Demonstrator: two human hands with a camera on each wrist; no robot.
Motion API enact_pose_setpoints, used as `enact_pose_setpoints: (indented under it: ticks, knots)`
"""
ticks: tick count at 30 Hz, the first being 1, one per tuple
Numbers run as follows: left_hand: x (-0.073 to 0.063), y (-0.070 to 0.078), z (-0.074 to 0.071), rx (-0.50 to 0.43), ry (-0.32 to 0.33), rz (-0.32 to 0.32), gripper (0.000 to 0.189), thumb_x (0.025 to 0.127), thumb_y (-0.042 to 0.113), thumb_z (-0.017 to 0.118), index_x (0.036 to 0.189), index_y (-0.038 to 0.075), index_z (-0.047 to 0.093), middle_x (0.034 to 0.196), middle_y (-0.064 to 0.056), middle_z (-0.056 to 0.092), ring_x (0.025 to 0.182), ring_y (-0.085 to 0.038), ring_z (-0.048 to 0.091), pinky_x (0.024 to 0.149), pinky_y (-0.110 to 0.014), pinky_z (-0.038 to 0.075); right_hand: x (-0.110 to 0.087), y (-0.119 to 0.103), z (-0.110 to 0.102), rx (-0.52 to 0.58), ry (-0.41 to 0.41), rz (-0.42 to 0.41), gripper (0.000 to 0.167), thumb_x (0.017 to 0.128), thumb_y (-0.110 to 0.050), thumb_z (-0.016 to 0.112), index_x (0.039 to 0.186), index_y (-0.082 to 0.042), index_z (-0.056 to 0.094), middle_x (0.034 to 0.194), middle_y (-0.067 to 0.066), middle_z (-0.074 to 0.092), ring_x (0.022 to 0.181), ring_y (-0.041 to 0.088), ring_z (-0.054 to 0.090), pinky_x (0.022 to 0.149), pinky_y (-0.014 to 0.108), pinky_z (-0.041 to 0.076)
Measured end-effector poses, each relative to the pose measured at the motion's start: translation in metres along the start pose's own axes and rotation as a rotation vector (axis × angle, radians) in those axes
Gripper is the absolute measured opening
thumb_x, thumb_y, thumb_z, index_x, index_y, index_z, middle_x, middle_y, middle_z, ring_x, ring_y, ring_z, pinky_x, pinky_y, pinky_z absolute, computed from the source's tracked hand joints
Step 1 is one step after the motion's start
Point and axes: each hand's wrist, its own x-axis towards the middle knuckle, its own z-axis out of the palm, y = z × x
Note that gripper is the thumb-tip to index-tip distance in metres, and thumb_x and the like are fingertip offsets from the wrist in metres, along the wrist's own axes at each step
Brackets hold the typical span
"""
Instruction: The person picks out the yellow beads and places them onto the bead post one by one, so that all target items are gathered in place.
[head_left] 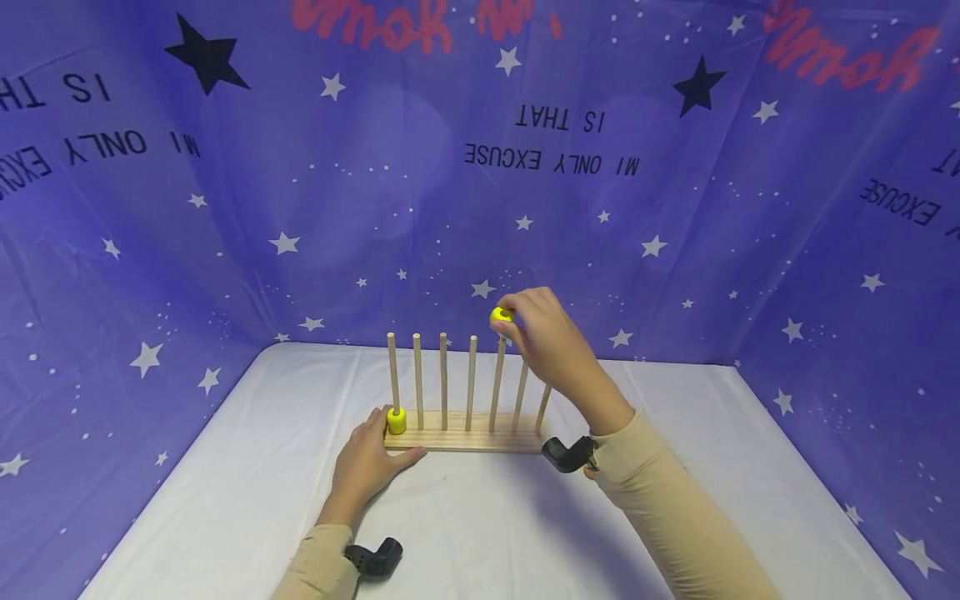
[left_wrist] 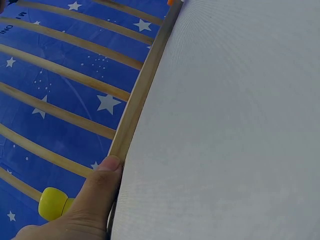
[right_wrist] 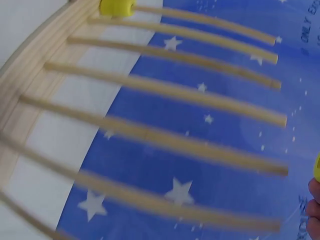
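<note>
A wooden peg rack (head_left: 465, 440) stands on the white table, several upright pegs rising from its long base. One yellow bead (head_left: 397, 421) sits at the bottom of its leftmost peg. My left hand (head_left: 367, 462) grips the rack's left end, and the thumb (left_wrist: 99, 192) lies against the front edge of the base. The left fingers are mostly hidden in the left wrist view. Above the rack, my right hand (head_left: 551, 342) pinches a second yellow bead (head_left: 500, 316) close over the top of a peg right of the middle. Only fingertips and a sliver of that bead show in the right wrist view.
A white cloth (head_left: 465, 525) covers the table. Blue-purple star-printed curtains (head_left: 420, 192) hang behind it and at both sides. Part of a small orange thing (head_left: 590, 472) shows beside the right wrist. A black wrist camera (head_left: 567, 454) overlaps the rack's right end.
</note>
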Motion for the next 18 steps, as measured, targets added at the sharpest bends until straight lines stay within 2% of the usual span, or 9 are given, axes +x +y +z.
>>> enact_pose_setpoints:
  ticks: [6, 13, 18]
  knots:
    - [0.0, 0.0, -0.001, 0.0, 0.006, 0.003, 0.106, 0.074, 0.065, 0.076, 0.152, 0.005, 0.036, 0.155, -0.025, 0.039, 0.139, -0.047, 0.042, 0.109, -0.063, 0.039, 0.016, -0.023, 0.013, 0.007, -0.019, -0.048, 0.025, 0.097, -0.024, 0.063, 0.112, -0.004, 0.063, 0.107, 0.006, 0.065, 0.104, 0.024, 0.054, 0.09, 0.035, 0.05]
    - [-0.001, -0.001, -0.002, -0.002, 0.008, 0.0, 0.106, 0.074, 0.066, 0.075, 0.152, 0.007, 0.037, 0.155, -0.025, 0.038, 0.138, -0.047, 0.043, 0.108, -0.064, 0.039, 0.034, -0.046, 0.033, -0.025, -0.051, -0.099, 0.023, 0.095, -0.026, 0.066, 0.108, -0.007, 0.064, 0.102, 0.002, 0.065, 0.103, 0.019, 0.057, 0.099, 0.032, 0.049]
    - [-0.001, -0.002, 0.0, -0.001, 0.035, 0.025, 0.104, 0.073, 0.069, 0.074, 0.15, 0.009, 0.04, 0.152, -0.023, 0.044, 0.133, -0.046, 0.049, 0.104, -0.062, 0.044, 0.045, -0.059, 0.046, -0.038, -0.083, -0.12, 0.024, 0.096, -0.028, 0.065, 0.107, -0.007, 0.065, 0.101, 0.002, 0.065, 0.106, 0.02, 0.058, 0.095, 0.03, 0.05]
